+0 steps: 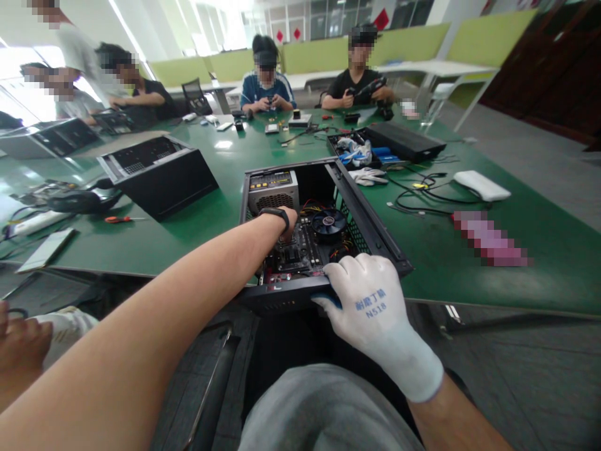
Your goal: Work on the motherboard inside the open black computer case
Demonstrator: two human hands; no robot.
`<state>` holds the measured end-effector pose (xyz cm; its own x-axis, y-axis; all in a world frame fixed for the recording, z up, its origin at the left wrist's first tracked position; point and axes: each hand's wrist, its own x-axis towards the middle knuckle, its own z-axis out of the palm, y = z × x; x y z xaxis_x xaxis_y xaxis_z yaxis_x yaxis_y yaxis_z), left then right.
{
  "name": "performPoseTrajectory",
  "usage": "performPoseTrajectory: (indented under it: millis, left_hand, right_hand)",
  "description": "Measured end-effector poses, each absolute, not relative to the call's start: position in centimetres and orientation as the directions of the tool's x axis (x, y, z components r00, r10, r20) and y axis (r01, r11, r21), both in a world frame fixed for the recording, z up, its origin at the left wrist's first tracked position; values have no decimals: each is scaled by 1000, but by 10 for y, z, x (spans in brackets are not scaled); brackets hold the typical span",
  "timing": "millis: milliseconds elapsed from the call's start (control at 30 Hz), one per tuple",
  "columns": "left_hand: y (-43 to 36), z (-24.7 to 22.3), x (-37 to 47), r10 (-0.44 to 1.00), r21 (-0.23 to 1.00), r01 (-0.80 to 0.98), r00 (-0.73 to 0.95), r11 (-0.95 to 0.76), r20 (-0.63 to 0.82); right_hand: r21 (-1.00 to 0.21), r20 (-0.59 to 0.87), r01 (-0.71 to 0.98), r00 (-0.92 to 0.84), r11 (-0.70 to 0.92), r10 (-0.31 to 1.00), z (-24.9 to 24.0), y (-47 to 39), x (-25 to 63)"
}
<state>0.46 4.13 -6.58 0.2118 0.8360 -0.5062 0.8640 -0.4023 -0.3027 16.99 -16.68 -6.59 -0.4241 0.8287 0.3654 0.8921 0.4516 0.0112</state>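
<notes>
My gloved right fingers [346, 268] clamped on near edge of computer case [369, 216]. Bare left fingers [287, 233] down inside it, grip hidden, can't tell. Fan [328, 221] just right of them; power supply [272, 194] beyond.

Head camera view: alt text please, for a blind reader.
A bare left hand reaches inside an open computer case at the edge of a green table, while the white-gloved right hand grips the case's near edge. Other people are across the table.
</notes>
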Motion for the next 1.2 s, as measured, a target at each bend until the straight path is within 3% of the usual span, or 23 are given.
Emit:
performPoseTrajectory:
  millis: [1200]
  left_hand:
    - [38, -66, -1, 841, -248, 888, 230, -387, -490]
  right_hand:
    - [-64, 336, 866, -449, 495, 828, -65, -165, 174]
